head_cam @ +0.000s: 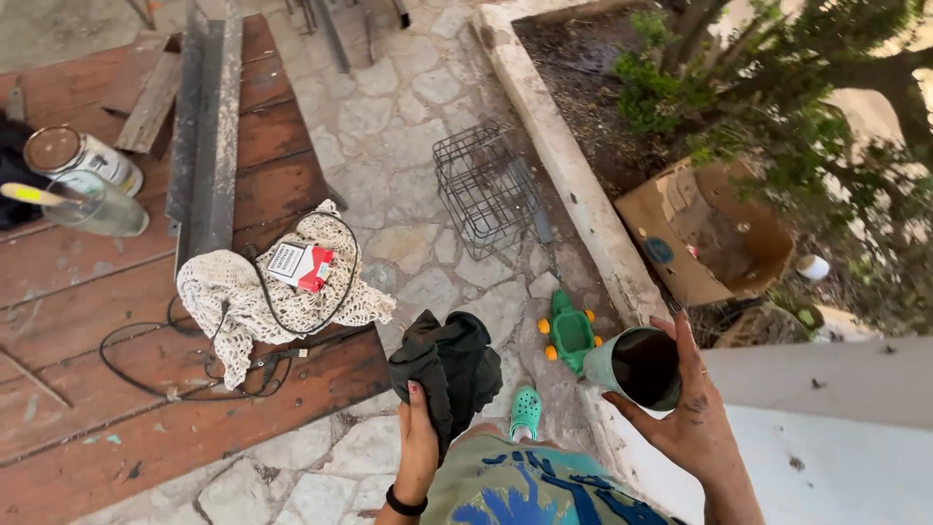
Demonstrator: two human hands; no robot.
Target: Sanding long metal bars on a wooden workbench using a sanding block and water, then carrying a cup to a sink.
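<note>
Head view: the left hand (pixel 418 442) is closed around a crumpled black cloth (pixel 449 367), held above the stone paving (pixel 389 126). The right hand (pixel 692 413) curls half-open around a pale green cylindrical cup (pixel 637 366), dark inside, beside the white ledge (pixel 826 428). A green toy truck (pixel 570 332) lies below.
</note>
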